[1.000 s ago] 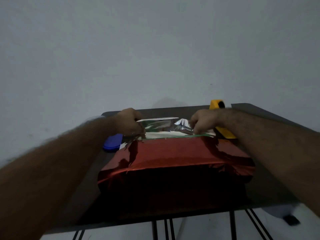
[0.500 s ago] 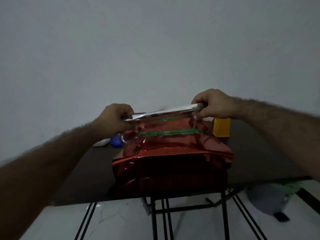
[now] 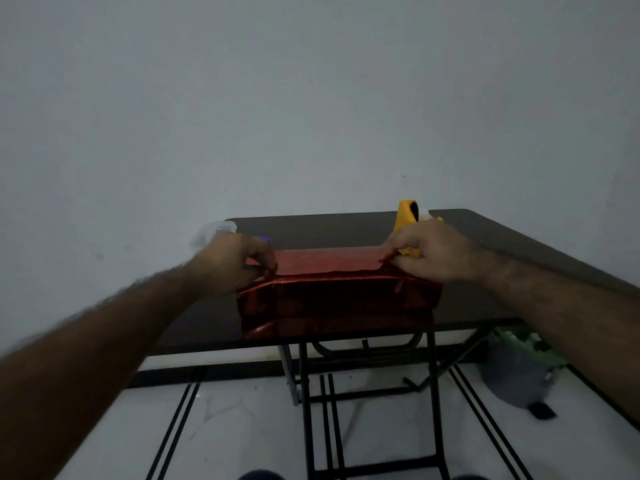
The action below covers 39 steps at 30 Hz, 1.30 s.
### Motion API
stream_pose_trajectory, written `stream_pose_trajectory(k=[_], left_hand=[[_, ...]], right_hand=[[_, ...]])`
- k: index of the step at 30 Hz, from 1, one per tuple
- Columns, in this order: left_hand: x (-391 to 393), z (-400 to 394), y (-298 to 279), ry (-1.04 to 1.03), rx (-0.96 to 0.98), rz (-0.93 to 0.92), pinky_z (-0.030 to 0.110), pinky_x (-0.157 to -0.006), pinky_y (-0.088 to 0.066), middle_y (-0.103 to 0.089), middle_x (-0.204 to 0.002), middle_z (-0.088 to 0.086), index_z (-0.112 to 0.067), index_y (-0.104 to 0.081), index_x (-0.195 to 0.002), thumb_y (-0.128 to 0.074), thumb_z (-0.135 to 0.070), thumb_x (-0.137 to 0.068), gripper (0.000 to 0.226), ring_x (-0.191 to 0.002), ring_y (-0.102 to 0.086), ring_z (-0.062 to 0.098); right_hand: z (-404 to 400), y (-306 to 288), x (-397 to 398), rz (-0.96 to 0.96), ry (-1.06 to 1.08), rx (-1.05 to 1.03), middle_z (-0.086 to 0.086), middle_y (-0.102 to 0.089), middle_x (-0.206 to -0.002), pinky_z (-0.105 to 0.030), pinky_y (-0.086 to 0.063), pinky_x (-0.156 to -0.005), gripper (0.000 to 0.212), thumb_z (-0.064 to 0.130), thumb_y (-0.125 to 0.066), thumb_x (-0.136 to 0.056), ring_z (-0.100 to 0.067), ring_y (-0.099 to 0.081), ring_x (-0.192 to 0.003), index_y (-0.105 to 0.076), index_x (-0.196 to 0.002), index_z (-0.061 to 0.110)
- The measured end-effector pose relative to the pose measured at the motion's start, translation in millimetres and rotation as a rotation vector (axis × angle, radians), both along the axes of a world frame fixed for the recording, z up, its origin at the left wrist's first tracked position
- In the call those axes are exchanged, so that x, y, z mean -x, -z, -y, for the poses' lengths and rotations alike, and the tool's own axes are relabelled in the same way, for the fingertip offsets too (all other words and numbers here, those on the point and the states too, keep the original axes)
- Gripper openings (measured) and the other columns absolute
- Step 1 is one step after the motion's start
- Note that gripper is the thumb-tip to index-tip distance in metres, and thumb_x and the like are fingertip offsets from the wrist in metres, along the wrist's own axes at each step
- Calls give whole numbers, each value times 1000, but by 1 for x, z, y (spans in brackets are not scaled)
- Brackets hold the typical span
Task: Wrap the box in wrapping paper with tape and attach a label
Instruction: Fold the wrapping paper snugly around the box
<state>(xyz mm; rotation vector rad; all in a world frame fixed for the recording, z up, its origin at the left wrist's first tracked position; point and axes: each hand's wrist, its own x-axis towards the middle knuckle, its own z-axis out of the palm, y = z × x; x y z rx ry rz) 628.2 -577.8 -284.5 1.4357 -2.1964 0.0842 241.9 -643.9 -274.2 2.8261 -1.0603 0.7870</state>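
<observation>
Both grips, left hand (image 3: 231,263) and right hand (image 3: 428,252), pinch red wrapping paper (image 3: 329,265) on the box.

No writing, label, brand or number can be read anywhere; the light is dim.

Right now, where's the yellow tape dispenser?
In the head view, the yellow tape dispenser sits on the table toward its far right, just behind the right hand and beyond the red wrapped box.
</observation>
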Motion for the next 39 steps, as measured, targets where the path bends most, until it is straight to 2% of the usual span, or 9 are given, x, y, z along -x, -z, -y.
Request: stream_pose_trajectory(k=[3, 6, 11, 14, 18, 22, 31, 37, 39], left_hand=[[2, -10, 4, -99, -67, 42, -1, -68, -37, -71, -92, -17, -28, -80, -104, -68, 2, -87, 37, -66, -56, -14], [0, -15, 7, -110, -72, 59, 12, -74, -46, -75, -96, -15, -32, -80, -109, -67, -2, -89, 38, -76, -64, -3], [6, -24, 2, -108, 30, -47, 28, -85, -57, -78, -92, -11, -27, -82, -90, -63, -16, -77, 26, -87, -72, 15], [28, -32, -8, -74, 106, -84, 23, -88, -49, -76, -101, -10, -21, -79, -100, -56, -32, -72, 38, -96, -68, 18], [56, -34, -6, 16, 23, 87, 33, -110, -45, -65, -142, -7, -26, -67, -136, -66, -56, -89, 56, -130, -59, 13], [72, -30, 8, 29, 157, 279, 34, -104, -50, -72, -131, -10, -30, -70, -133, -67, -48, -96, 41, -117, -67, 13], [77, -37, 24, -10, 301, 325, 41, -103, -48, -74, -129, -5, -24, -74, -128, -72, -28, -96, 32, -115, -70, 15], [80, -37, 26, -70, 269, 215, 42, -99, -51, -76, -122, -6, -25, -73, -126, -68, -41, -90, 39, -112, -70, 16], [85, -38, 26, -87, 253, 166, 44, -106, -50, -69, -137, -4, -24, -65, -138, -65, -49, -93, 52, -123, -64, 16]], right_hand=[[-13, 5, 0, -88, 10, 33, 12, -79, -107, -38, -58, -91, 32, 35, -66, -88, -6, -72, -100, -82, -113, 25], [-17, 9, 6, -121, 4, 191, 13, -80, -102, -43, -54, -92, 42, 57, -65, -83, -8, -72, -96, -83, -106, 27], [-18, 15, 1, -169, 23, 417, 8, -77, -118, -41, -45, -103, 62, 77, -64, -81, -16, -71, -109, -80, -109, 24], [-21, 14, -15, -179, -29, 342, 7, -68, -140, -40, -45, -108, 80, 78, -62, -82, -12, -64, -126, -67, -139, 22], [-20, 18, -33, -349, -57, 395, 8, -72, -134, -48, -47, -106, 68, 71, -52, -92, -15, -66, -123, -66, -141, 25], [-18, 22, -25, -301, -34, 445, 12, -77, -121, -44, -49, -100, 52, 61, -56, -93, -12, -71, -114, -74, -130, 29], [-19, 42, -18, -108, -51, 580, 7, -82, -100, -39, -53, -88, 38, 50, -62, -95, -12, -76, -93, -83, -107, 20], [-17, 50, -18, -58, -47, 601, 7, -81, -103, -40, -50, -88, 36, 48, -64, -95, -13, -75, -99, -83, -108, 20], [-18, 52, -19, -40, -50, 603, 8, -81, -103, -40, -49, -88, 33, 46, -66, -94, -13, -75, -99, -83, -108, 20]])
